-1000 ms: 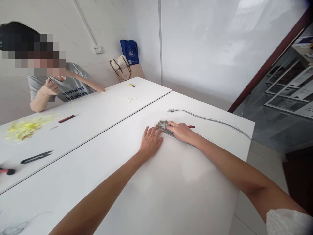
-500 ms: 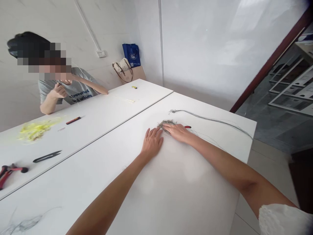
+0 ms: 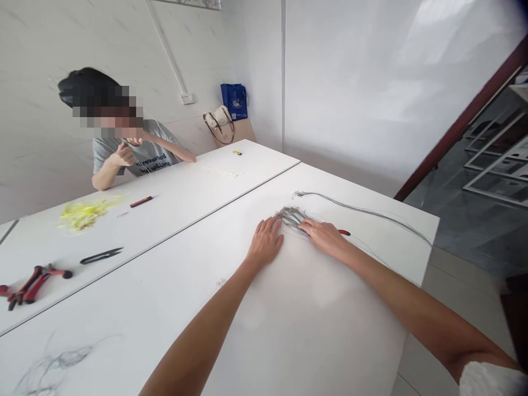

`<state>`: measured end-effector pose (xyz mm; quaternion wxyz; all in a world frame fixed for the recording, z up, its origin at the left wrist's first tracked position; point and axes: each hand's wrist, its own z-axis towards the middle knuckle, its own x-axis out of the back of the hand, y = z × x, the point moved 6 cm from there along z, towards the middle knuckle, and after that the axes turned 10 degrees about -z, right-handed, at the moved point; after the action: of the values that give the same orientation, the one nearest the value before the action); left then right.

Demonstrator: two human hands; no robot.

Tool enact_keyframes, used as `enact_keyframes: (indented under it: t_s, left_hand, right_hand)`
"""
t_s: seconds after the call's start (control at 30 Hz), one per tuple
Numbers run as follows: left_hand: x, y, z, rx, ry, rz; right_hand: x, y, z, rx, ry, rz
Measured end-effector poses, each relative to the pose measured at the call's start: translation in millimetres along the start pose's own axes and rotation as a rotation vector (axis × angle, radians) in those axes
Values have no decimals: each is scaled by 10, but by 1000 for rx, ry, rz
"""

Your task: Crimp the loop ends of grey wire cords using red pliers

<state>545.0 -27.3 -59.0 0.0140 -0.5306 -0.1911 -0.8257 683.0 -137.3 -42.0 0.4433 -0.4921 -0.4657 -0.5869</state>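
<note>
A bundle of thin grey wire-like strands [image 3: 292,217] lies on the white table, its left end curly and brownish. My left hand [image 3: 266,240] rests flat beside that curly end, fingers stretched out and touching its edge. My right hand [image 3: 324,235] is closed over the strands further right, fingertips pressed together on them; its thumb is mostly hidden. Loose strands trail out past my right wrist. Behind that hand, a red-handled tool [image 3: 344,232] pokes out, the rest of it covered. Beyond lies a second, long grey bundle [image 3: 355,207] with a hooked, curly end.
Across the table [image 3: 198,308], a person [image 3: 132,148] holds something small near the face. Near them are yellow strands [image 3: 84,213], a red-black cutter [image 3: 141,202], black snips [image 3: 101,256] and red-handled pliers [image 3: 35,283]. A loose grey tangle [image 3: 61,360] lies front left.
My right hand has slid right along the bundle, uncovering more grey strands near its curly end. My left hand stays beside that end. The whole view has shifted slightly.
</note>
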Motion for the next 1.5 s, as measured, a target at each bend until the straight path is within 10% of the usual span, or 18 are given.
enact_keyframes:
  t_s: [0.47,1.5]
  left_hand:
    - [44,17,-34,-80,24,-30]
    - [37,-35,4,20,44,-154]
  right_hand:
    - [-31,-83,821,52,-37,118]
    - [-19,-30,856,23,-85,258]
